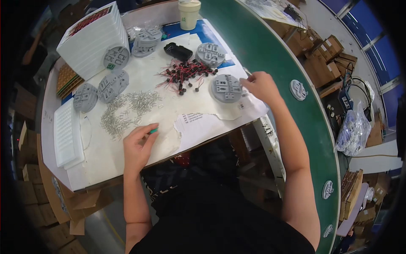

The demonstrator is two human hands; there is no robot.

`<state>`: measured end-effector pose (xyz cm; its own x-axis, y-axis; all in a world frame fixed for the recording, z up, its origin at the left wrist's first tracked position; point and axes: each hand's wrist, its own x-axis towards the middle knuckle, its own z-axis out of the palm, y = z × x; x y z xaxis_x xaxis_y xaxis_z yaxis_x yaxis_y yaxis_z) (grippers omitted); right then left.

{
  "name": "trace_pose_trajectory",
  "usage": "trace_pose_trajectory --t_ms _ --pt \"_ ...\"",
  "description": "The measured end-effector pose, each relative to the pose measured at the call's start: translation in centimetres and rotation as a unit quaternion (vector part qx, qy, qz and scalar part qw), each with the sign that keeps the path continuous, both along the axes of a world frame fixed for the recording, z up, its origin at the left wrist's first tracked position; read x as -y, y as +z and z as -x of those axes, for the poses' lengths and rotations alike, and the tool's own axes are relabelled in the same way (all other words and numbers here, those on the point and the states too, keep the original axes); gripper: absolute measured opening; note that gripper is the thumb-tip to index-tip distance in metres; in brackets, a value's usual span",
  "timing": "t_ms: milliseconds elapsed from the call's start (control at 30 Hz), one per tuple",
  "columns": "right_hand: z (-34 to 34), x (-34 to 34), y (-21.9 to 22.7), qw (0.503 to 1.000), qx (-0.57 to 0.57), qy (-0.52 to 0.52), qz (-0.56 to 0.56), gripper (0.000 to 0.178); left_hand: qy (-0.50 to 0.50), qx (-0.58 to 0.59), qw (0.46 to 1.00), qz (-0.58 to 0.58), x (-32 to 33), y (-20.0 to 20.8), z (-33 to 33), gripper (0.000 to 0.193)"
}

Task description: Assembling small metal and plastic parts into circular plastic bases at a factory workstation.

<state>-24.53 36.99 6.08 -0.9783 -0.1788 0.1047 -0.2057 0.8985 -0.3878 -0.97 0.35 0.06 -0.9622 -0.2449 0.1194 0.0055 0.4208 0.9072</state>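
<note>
My left hand (140, 143) is closed in a pinch on a small green piece (153, 131), just above the paper-covered table near its front edge. My right hand (261, 86) is at the right rim of a round grey fixture (227, 89), thumb and fingers closed at its edge. Raised blocks and slots mark the fixture's top. Behind it lies a tangle of small black parts with red wires (186, 75). Loose small silvery pieces (127, 111) are spread beyond my left hand.
More grey fixtures (85, 98) stand along the table's left and back. A white foam tray stack (95, 40), a white tray (69, 134), a black object (177, 51) and a lidded cup (189, 15) stand around. On the right runs a green conveyor belt (292, 122) carrying grey discs (298, 89).
</note>
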Motion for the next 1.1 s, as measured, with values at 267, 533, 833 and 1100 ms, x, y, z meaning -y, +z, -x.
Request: trace_pose_trajectory --t_ms 267,533,833,1100 --pt "-5.7 7.5 0.0 0.981 0.085 0.118 0.132 0.022 0.030 -0.128 0.985 0.110 -1.6 1.1 -2.3 0.055" --pt "-7.3 18.3 -1.6 0.954 0.030 0.271 0.124 0.020 -0.051 -0.079 0.984 0.153 -0.7 -0.3 -0.6 0.090" --pt "-4.0 22.9 -2.5 0.907 0.030 0.403 -0.118 0.017 -0.023 -0.069 0.988 0.139 -0.8 -0.4 -1.1 0.088" --pt "-7.1 19.6 -1.5 0.937 0.125 0.274 0.174 0.020 -0.024 -0.085 0.987 0.136 -1.5 -0.5 -0.6 0.087"
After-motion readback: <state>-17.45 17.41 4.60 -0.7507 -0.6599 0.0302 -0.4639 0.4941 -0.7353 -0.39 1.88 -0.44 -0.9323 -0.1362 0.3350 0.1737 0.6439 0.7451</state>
